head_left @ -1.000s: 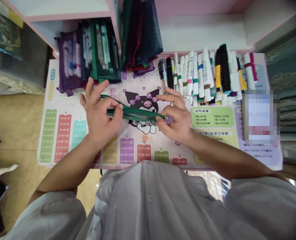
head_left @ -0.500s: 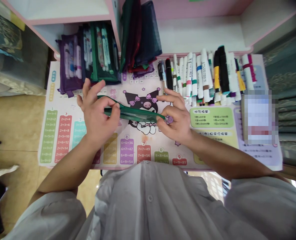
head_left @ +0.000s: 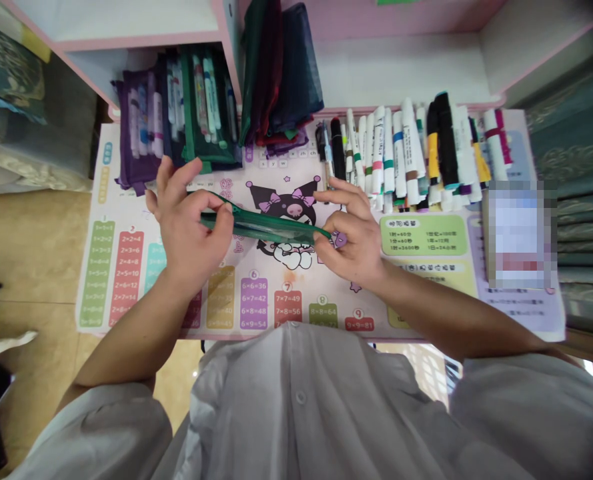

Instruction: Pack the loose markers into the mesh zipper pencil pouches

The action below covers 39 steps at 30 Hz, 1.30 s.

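A flat green zip pouch (head_left: 271, 228) is held level just above a printed desk mat (head_left: 271, 293). My left hand (head_left: 186, 223) pinches the pouch's left end at the zipper, thumb and forefinger closed on it, other fingers raised. My right hand (head_left: 349, 233) grips the pouch's right end between thumb and fingers. Both forearms reach in from below, over my white shirt.
A row of marker pens (head_left: 411, 150) lies along the mat's far right. Filled purple and green mesh pouches (head_left: 176, 107) stand at the back left, and empty dark pouches (head_left: 281, 67) hang in the shelf. A blurred box (head_left: 519, 233) sits at the right.
My left hand has slid leftward along the pouch's top edge with the zipper. The right hand has stayed where it was.
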Tool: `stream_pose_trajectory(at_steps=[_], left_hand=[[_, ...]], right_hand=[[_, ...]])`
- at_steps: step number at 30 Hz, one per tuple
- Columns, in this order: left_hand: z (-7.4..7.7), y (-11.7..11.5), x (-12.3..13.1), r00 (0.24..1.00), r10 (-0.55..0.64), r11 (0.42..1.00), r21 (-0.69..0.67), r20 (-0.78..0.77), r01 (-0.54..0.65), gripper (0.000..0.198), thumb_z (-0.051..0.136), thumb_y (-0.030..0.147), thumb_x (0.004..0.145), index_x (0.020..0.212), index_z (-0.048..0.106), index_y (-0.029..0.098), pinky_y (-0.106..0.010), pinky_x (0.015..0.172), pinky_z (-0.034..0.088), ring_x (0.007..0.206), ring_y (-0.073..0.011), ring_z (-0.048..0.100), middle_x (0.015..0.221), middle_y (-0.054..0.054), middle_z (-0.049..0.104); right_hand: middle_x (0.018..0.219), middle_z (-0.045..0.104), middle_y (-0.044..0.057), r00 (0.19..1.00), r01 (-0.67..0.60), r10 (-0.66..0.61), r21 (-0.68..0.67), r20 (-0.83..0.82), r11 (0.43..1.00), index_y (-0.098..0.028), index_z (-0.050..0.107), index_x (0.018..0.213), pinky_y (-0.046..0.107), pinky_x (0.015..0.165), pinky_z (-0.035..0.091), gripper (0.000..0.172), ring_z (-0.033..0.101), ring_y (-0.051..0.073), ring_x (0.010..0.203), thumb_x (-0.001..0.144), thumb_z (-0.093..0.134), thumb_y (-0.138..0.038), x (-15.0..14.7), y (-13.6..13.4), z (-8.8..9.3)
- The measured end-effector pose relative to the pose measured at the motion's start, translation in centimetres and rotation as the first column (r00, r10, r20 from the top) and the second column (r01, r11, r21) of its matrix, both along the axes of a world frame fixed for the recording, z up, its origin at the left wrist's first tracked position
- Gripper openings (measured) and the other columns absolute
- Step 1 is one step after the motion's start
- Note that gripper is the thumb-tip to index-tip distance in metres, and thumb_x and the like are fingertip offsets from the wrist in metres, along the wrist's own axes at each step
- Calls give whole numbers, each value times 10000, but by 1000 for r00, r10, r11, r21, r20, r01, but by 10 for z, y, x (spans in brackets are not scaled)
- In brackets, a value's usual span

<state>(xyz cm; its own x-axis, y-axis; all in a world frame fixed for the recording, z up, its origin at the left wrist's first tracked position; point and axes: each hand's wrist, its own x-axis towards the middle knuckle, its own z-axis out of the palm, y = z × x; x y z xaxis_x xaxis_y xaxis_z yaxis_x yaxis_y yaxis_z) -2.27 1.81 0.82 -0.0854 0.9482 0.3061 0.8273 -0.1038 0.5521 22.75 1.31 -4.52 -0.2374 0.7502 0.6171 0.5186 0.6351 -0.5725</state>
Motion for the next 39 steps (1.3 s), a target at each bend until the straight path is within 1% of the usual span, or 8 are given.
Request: stream_pose_trajectory(at_steps=[5,11,21,24,28,30,34,39], left_hand=[[0,2,-2,999,21,1000,22,-37,-20,79,656,267,740,707,586,284,-642,1222,175,1471,-327,295,1370,62,570],[1,3,-5,999,36,999,7,-4,-36,77,655,264,750,711,595,291,-589,1256,130,1480,-315,276,1376,77,561],[3,6,-10,996,68,997,41,-52,-66,81,650,286,764,706,594,279,-606,1227,214,1450,-312,333,1364,70,581],[4,6,-11,996,74,997,38,-48,-72,65,651,300,767,724,603,289,-600,1232,200,1458,-307,318,1372,76,575],[3,7,-12,996,86,996,22,-17,-86,67,662,304,754,733,599,300,-553,1256,152,1475,-300,284,1376,92,564],[2,8,-13,996,90,996,31,-28,-89,78,653,304,753,714,587,293,-549,1249,168,1467,-297,302,1370,84,571],[0,12,-18,992,104,993,57,-66,-100,88,629,319,724,699,568,261,-594,1211,220,1430,-315,366,1339,31,603],[4,16,-22,990,133,991,-14,-42,-134,106,594,374,729,685,552,288,-553,1247,172,1435,-308,364,1331,61,594]], right_hand=[[1186,664,12,1000,19,-18,-23,16,1000,-231,452,638,622,1030,410,199,527,341,1297,705,628,-168,0,0,1],[1192,659,8,1000,3,-3,-12,-18,1000,-230,470,638,611,1041,397,189,534,342,1285,706,630,-157,0,0,1],[1204,650,9,999,-30,29,-26,-31,999,-233,472,655,602,1057,360,184,523,342,1296,700,617,-128,2,1,0],[1188,655,10,1000,-11,10,-38,-25,999,-232,467,641,606,1056,362,186,531,343,1287,699,618,-140,2,0,0],[1193,657,11,1000,-2,1,-60,-14,998,-230,465,630,611,1062,359,191,532,349,1286,697,624,-148,2,0,1],[1193,659,12,1000,1,-2,-55,-7,999,-230,465,633,612,1057,367,191,533,349,1287,696,626,-148,2,0,1],[1182,665,14,1000,11,-11,-27,-2,1000,-232,451,637,611,1028,404,205,543,338,1280,691,623,-134,1,0,2],[1162,674,16,1000,23,-23,5,0,1000,-231,434,638,606,1003,435,215,568,329,1253,684,613,-120,-1,0,3]])
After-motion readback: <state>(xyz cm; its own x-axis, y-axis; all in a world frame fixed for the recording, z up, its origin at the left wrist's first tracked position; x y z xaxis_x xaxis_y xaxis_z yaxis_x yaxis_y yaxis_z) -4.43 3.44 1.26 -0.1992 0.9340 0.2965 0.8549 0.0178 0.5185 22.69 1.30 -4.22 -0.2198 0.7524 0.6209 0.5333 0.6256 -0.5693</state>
